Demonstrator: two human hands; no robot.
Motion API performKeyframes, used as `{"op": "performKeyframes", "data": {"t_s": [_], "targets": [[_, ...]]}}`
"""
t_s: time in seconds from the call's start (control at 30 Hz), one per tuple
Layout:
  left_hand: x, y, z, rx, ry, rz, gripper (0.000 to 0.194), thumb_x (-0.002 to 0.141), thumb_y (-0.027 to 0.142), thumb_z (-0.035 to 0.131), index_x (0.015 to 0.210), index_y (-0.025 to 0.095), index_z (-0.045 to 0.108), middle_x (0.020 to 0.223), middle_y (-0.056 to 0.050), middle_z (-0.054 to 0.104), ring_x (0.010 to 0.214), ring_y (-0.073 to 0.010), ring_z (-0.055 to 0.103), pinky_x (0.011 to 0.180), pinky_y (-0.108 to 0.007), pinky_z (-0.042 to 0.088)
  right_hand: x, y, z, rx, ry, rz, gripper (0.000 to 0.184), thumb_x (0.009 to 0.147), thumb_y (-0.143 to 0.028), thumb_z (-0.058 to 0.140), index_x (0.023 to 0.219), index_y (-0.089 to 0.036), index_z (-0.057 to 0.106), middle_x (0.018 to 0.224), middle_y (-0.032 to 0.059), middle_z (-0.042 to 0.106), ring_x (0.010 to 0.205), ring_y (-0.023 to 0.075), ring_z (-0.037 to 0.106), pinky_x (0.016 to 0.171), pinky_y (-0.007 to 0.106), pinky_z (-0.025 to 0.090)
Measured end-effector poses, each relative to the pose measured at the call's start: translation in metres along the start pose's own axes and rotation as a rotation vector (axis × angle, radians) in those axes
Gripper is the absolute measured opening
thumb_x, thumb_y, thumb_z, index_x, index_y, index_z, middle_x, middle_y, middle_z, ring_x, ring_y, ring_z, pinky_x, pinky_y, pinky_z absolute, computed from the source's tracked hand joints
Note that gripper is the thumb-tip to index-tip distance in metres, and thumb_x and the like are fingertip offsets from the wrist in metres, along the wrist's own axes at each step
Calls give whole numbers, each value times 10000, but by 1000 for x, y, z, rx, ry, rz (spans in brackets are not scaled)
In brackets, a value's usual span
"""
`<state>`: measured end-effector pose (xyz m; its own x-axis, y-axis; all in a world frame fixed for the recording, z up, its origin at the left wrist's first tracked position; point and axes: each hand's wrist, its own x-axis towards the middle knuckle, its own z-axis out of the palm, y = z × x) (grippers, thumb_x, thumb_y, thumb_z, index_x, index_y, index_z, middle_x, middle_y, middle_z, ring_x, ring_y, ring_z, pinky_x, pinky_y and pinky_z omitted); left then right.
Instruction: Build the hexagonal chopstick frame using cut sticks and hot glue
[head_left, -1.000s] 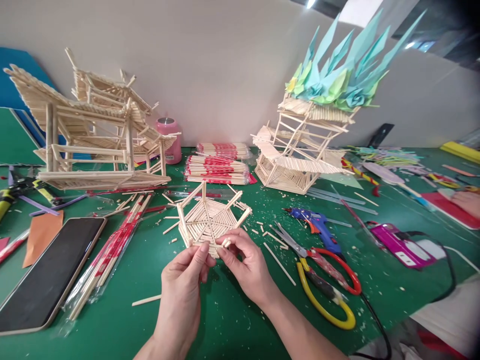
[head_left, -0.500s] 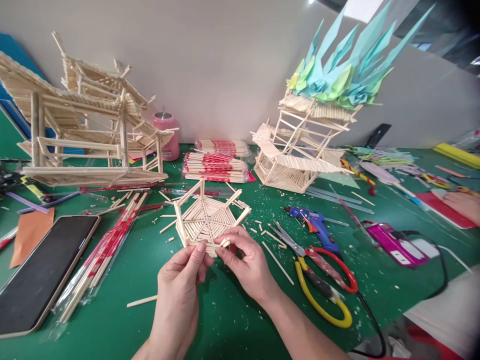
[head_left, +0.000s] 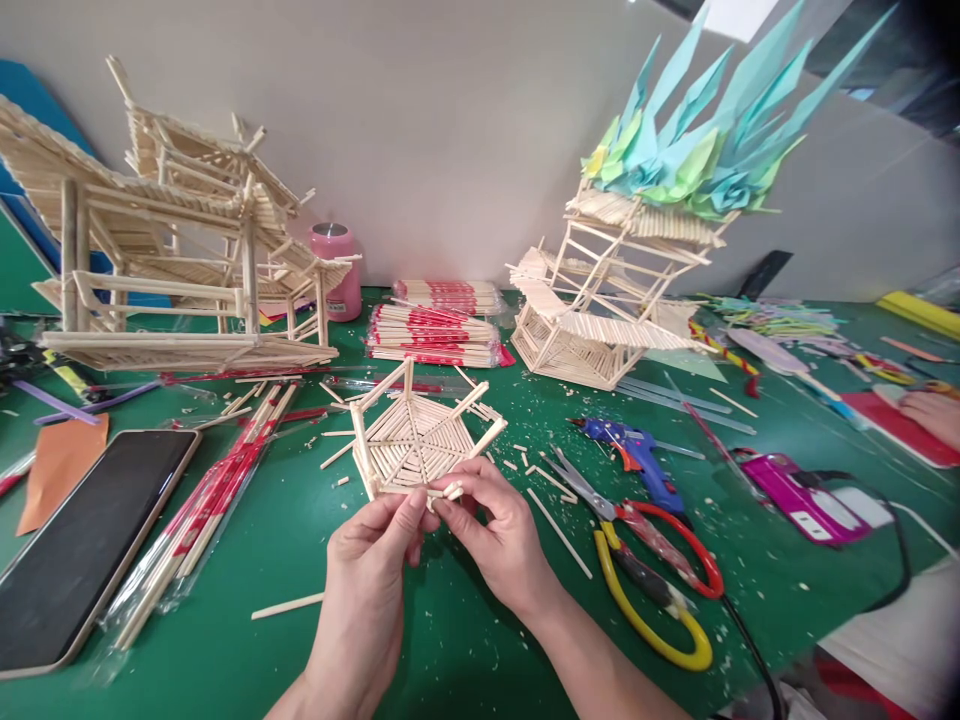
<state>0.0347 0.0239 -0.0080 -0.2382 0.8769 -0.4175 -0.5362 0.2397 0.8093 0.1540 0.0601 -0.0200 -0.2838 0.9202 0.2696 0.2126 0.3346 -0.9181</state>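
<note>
Nearer now to the right hand (head_left: 495,540), the left hand (head_left: 367,575) has slid slightly rightward at lower centre. The right pinches a short stick (head_left: 453,490); whether the left grips anything, I cannot tell. The stick frame (head_left: 420,438) stays at centre, scissors (head_left: 609,508) and glue gun (head_left: 630,446) lying to its right.

pink tumbler (head_left: 345,297) near wall (head_left: 450,130) | orange paper (head_left: 60,465) beside dark-screened phone (head_left: 94,540)
</note>
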Motion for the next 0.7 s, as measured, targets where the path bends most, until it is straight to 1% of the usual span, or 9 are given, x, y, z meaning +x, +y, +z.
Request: {"op": "performKeyframes", "data": {"t_s": [0.13, 0.43, 0.6, 0.7], "targets": [[0, 1, 1, -1, 2, -3, 279, 580, 401, 771, 554, 150, 654, 498, 26, 556, 517, -74, 380, 523, -196, 315, 0, -1, 0, 5, 6, -11, 91, 818, -210, 603, 870, -201, 678, 822, 20, 559, 747, 134, 560, 610, 230, 461], [1, 3, 1, 9, 6, 8, 282, 585, 395, 767, 569, 135, 659, 516, 9, 576, 515, -77, 377, 513, -202, 311, -1, -1, 0, -3, 13, -10, 101, 816, -211, 600, 873, -198, 683, 825, 26, 568, 751, 136, 568, 602, 228, 472], [0, 3, 1, 18, 14, 24, 260, 580, 372, 772, 589, 134, 668, 538, -1, 585, 517, -88, 378, 512, -218, 307, 0, -7, 0, -57, 36, -14, 130, 803, -204, 603, 918, -211, 664, 869, 28, 582, 660, 117, 551, 578, 238, 481], [0, 4, 1, 22, 19, 27, 258, 580, 373, 771, 591, 135, 673, 539, -4, 582, 519, -91, 375, 511, -223, 302, 2, -10, 1, -61, 32, -14, 130, 806, -203, 592, 917, -208, 659, 860, 35, 583, 668, 125, 553, 576, 245, 487]]}}
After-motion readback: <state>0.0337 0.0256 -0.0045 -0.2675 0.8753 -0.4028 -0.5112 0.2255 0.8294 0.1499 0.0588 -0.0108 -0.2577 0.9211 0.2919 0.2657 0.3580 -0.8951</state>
